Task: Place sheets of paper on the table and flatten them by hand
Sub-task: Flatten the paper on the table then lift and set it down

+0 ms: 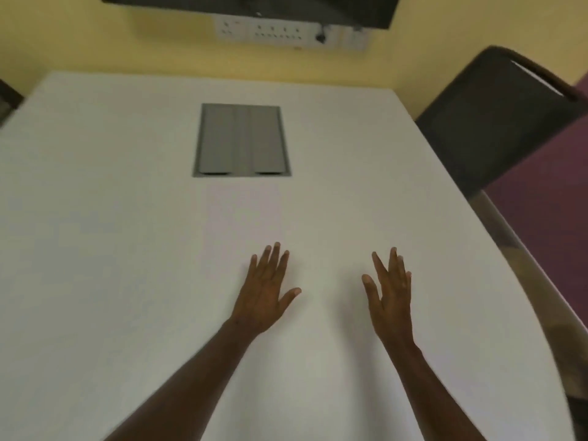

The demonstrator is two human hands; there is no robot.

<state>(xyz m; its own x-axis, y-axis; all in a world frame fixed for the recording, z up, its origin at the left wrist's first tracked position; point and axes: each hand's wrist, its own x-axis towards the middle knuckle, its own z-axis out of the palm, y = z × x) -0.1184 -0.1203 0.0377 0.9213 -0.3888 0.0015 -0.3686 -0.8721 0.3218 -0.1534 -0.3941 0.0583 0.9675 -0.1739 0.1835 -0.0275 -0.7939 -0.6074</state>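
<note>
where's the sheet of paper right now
In the head view the paper lies flat mid-table, just below the grey hatch, with the left hand at its near edge.

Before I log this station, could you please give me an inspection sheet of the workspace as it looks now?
Surface: white table, grey hatch set in it.
Job's things: faint sheet lying flat below the hatch; edges hard to tell.
Clutter: nothing seen.
Hands: left hand open, fingertips at the sheet's near edge; right hand open, beside the sheet; contact unclear.
Cables: nothing seen.
Surroundings: dark chair at right, wall sockets, yellow wall.
</note>
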